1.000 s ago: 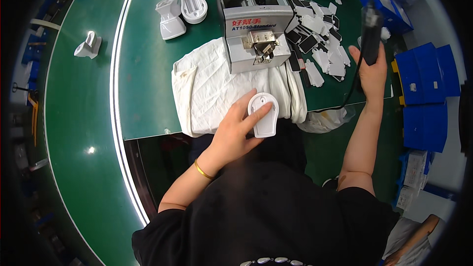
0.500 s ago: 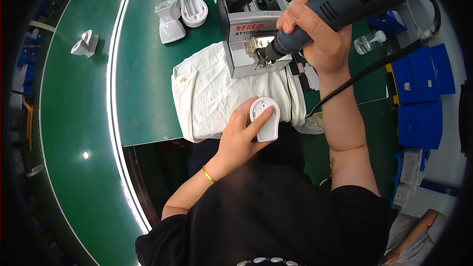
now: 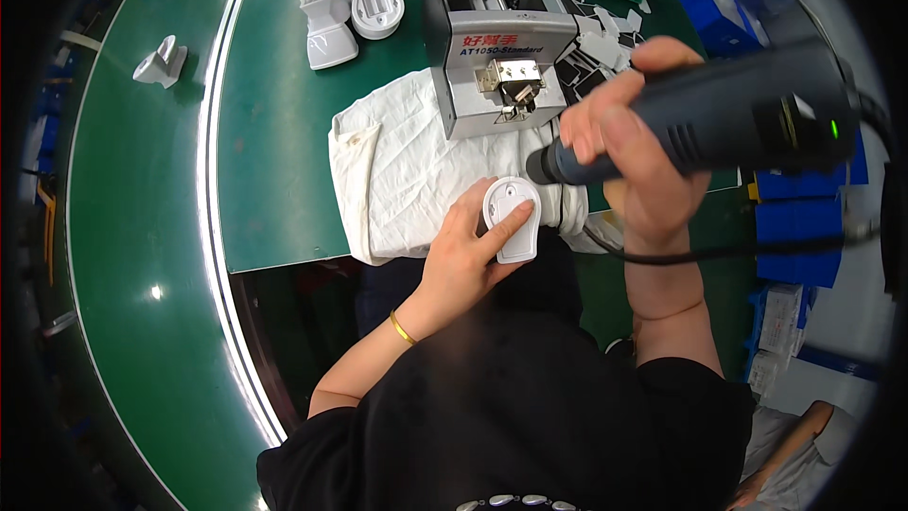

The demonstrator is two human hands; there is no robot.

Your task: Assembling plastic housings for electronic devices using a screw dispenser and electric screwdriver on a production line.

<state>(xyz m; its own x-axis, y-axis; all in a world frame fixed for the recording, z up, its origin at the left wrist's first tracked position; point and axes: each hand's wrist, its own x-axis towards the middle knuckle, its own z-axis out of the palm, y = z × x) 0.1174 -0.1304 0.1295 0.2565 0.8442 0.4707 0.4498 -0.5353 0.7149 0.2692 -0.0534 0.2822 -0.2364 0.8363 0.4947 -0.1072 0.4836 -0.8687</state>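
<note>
The left hand [image 3: 462, 248] grips one white plastic housing [image 3: 522, 239] at the edge of one cloth [image 3: 407, 170]; the right hand [image 3: 653, 156] clasps one electric screwdriver [image 3: 728, 118]; two white parts [image 3: 328, 43] lie left of one screw feeder [image 3: 463, 90].

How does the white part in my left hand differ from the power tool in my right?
The white part is shorter, rounded at one end; the power tool is longer, dark and roughly cylindrical. The white part shows no cord; the power tool has a black cord. Both are hand-held.
</note>
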